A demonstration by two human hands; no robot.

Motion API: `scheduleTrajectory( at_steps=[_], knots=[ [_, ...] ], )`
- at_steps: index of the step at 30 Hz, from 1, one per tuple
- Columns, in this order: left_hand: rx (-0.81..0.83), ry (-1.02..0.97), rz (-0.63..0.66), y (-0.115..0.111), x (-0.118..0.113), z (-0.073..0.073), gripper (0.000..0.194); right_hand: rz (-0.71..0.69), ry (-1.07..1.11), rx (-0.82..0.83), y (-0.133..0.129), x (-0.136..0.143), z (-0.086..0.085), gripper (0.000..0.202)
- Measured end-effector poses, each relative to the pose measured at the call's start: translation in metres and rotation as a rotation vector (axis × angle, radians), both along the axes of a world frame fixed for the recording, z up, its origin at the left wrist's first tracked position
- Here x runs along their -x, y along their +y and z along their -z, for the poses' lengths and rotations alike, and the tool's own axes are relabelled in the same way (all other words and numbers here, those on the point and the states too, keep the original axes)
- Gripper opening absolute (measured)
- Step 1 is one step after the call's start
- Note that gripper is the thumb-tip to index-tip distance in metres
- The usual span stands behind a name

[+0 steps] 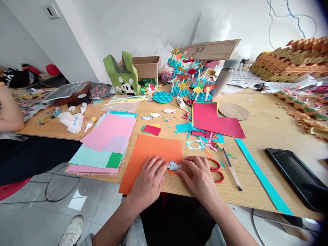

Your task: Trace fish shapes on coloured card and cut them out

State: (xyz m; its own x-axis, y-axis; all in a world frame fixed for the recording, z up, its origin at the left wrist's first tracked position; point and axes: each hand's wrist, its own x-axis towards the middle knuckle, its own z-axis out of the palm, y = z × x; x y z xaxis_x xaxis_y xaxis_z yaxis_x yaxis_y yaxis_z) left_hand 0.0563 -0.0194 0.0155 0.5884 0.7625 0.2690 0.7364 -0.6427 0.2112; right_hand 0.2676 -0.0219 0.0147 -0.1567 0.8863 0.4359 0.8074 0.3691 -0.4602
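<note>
A small pale-blue paper fish (173, 166) with a dark outline lies near the front edge of an orange paper sheet (159, 145). My left hand (151, 176) rests on the sheet, fingers stretched out, their tips at the left end of the fish. At the fish's tail, my right hand (198, 172) has thumb and finger closed in a pinch. Red-handled scissors (217, 171) lie just right of that hand, their blades hidden behind it. Beyond the sheet sit more fish cutouts (155, 115) and small red and green paper pieces (151, 129).
Stacked coloured paper (110, 130) is on the left, red paper (217, 119) and scraps beyond my right hand. A pen (232, 169), a blue strip (261, 176) and a phone (297, 177) lie right. Behind stand a green bag (123, 75) and a steel bottle (225, 77). Someone's arm (10, 109) shows left.
</note>
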Motion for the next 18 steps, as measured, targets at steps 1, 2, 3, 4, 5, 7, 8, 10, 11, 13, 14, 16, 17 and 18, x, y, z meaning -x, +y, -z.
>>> scheduleTrajectory(
  at_steps=[1,2,3,4,5,7,8,10,11,13,14,16,17,18],
  knots=[
    [0.003,-0.001,0.001,0.000,0.000,0.000,0.044,0.010,0.006,-0.012,-0.001,-0.002,0.000,0.020],
    [0.005,-0.006,0.001,0.000,0.000,0.001,0.044,0.016,0.007,-0.022,-0.001,-0.003,-0.001,0.020],
    [0.007,-0.015,0.000,0.000,0.000,0.001,0.044,0.019,0.004,-0.027,-0.002,-0.003,-0.002,0.020],
    [0.008,-0.027,-0.002,0.000,0.000,0.001,0.045,0.021,-0.004,-0.030,-0.002,-0.003,-0.002,0.019],
    [0.008,-0.039,-0.007,0.000,0.000,0.002,0.046,0.021,-0.016,-0.029,-0.003,-0.003,-0.003,0.019],
    [0.006,-0.055,-0.018,-0.001,0.000,0.001,0.047,0.027,-0.047,-0.018,-0.004,0.000,-0.003,0.020],
    [0.006,-0.058,-0.023,-0.001,0.000,0.001,0.047,0.029,-0.062,-0.008,-0.004,0.001,-0.003,0.020],
    [0.008,-0.057,-0.029,-0.001,0.000,0.001,0.048,0.028,-0.084,0.007,-0.003,0.004,-0.003,0.021],
    [0.010,-0.056,-0.029,-0.001,0.000,0.001,0.049,0.027,-0.091,0.009,-0.003,0.006,-0.002,0.021],
    [0.016,-0.056,-0.029,-0.001,0.000,0.001,0.050,0.027,-0.097,0.005,-0.002,0.008,-0.001,0.021],
    [0.017,-0.058,-0.028,-0.001,0.000,0.001,0.050,0.029,-0.097,0.002,-0.002,0.009,-0.001,0.022],
    [0.015,-0.062,-0.028,-0.001,0.000,0.001,0.050,0.037,-0.094,0.004,-0.002,0.011,-0.001,0.021],
    [0.014,-0.064,-0.029,-0.001,0.000,0.001,0.050,0.041,-0.092,0.007,-0.002,0.011,-0.001,0.021],
    [0.014,-0.066,-0.030,-0.001,0.000,0.001,0.050,0.045,-0.090,0.011,-0.002,0.011,-0.001,0.021]
  ],
)
